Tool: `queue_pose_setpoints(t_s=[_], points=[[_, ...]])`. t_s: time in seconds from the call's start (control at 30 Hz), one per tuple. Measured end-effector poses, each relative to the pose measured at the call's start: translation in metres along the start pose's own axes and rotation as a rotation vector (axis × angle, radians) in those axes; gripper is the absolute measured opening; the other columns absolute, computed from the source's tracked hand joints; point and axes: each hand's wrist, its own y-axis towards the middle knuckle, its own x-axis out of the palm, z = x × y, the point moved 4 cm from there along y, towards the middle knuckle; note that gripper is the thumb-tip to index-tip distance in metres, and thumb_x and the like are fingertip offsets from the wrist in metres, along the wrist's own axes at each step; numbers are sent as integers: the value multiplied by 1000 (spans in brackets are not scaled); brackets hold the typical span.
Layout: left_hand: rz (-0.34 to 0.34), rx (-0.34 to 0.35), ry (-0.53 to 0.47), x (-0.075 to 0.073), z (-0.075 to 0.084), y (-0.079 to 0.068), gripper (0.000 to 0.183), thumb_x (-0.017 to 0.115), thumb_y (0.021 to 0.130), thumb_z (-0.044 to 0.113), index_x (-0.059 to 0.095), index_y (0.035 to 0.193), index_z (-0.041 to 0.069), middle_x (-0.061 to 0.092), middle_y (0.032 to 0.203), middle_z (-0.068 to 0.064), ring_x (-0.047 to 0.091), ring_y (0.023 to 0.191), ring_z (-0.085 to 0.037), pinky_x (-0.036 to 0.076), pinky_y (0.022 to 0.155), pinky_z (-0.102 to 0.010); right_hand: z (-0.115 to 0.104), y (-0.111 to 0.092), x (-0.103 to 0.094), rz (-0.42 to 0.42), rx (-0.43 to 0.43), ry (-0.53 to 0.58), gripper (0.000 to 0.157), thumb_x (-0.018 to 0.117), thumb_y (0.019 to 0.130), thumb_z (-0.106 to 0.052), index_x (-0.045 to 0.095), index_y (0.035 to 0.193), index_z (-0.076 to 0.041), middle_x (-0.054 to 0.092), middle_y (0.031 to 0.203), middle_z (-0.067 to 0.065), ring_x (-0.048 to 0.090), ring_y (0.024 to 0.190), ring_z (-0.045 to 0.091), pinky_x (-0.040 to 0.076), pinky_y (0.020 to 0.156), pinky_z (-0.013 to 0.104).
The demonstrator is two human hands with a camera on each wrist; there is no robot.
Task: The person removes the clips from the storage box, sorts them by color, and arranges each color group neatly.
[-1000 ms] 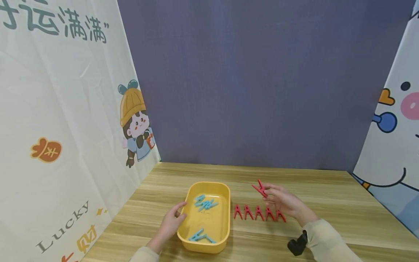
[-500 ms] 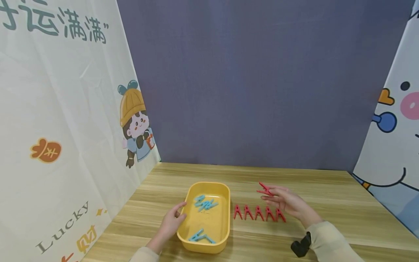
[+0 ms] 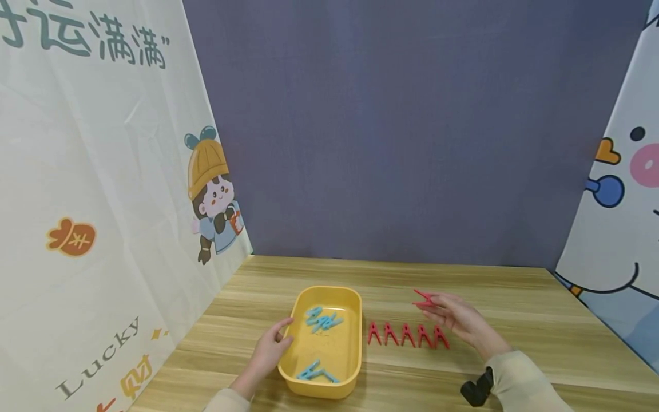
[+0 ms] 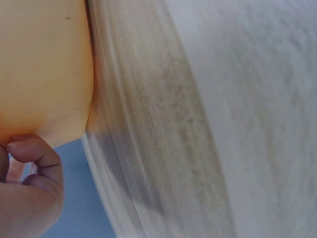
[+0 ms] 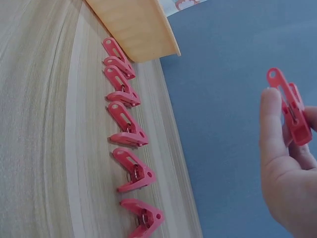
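Between its thumb and fingers my right hand [image 3: 460,320] pinches a red clothespin [image 3: 425,298], raised over the table behind the right end of a row. In the right wrist view this clothespin [image 5: 292,111] sits at the fingertips. The row is several red clothespins [image 3: 389,335] lying side by side, to the right of a yellow plastic tub [image 3: 355,343]. My left hand [image 3: 270,349] grips the tub's left side; the left wrist view has its thumb [image 4: 34,148] against the wall. Inside the tub lie several blue clothespins [image 3: 325,321], one group far and one group near.
The wood-grain table [image 3: 489,286] ends at a dark blue-grey backdrop [image 3: 401,143]. A printed white sheet [image 3: 103,171] hangs at the left, another printed sheet [image 3: 607,246] at the right. A black strap piece [image 3: 477,389] hangs by the right sleeve.
My right hand has shifted a little right and toward me, turning the red clothespin so its handles point left. The left hand, the tub and the row have stayed put.
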Motion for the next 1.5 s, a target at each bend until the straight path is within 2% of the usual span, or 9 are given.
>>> queue_pose_setpoints(t_s=[0.17,0.3,0.53,0.63,0.7,0.83,0.97,1.2,1.5], points=[[3,3,-2,-1,-1,0,41,58,86,3,50,126,-3,43,68,-2,40,56,-12,36,46,-21,0,-1,-6,52,-13,-34,30,37,95,2,47,122,5,63,101,9,61,96,21,43,89,34],[4,-2,-7,0,-1,0,41,58,86,3,50,126,-3,43,68,-2,40,56,-13,35,46,-21,0,-2,-12,82,-17,-18,26,36,95,2,51,115,-3,61,101,9,61,96,22,42,90,35],[-1,-8,-11,-1,-1,0,41,57,87,3,49,127,-3,42,68,-2,39,54,-11,34,46,-20,0,-5,-17,116,-41,-55,31,36,96,-2,39,126,1,55,102,8,62,89,20,46,85,32],[-6,-1,-5,-1,-2,1,41,56,87,3,49,127,-3,43,68,-2,39,54,-10,34,46,-20,0,-6,-18,139,-44,-104,19,39,96,-5,50,110,-11,51,102,5,61,84,17,48,81,30],[-7,0,-3,-1,-3,2,41,56,87,2,49,127,-3,43,68,-2,39,54,-10,34,46,-19,1,-7,-20,160,-31,-132,17,40,96,-7,51,107,-15,51,100,4,60,81,14,49,78,28],[-10,-9,-3,0,-4,2,41,55,87,2,49,127,-2,42,69,-2,38,54,-11,34,46,-20,2,-8,-22,207,-3,-135,16,43,96,-9,48,111,-13,53,92,4,58,77,11,49,71,24],[-12,-13,-4,0,-4,2,41,56,87,3,49,127,-2,42,69,-2,38,55,-11,34,46,-20,1,-9,-25,235,-1,-144,15,45,96,-11,53,105,-18,52,87,2,54,73,9,48,67,23],[-7,-2,-9,0,-4,1,41,56,87,2,49,127,-3,42,69,-2,39,55,-11,34,46,-20,2,-12,-31,259,-1,-180,19,48,95,-12,62,93,-25,56,84,-2,53,75,8,46,68,24],[-5,-2,5,0,-1,1,41,57,87,3,50,127,-2,43,69,-2,39,54,-11,35,46,-20,3,-15,-40,249,4,-190,21,50,94,-12,64,91,-27,58,86,-4,55,79,9,47,70,26]])
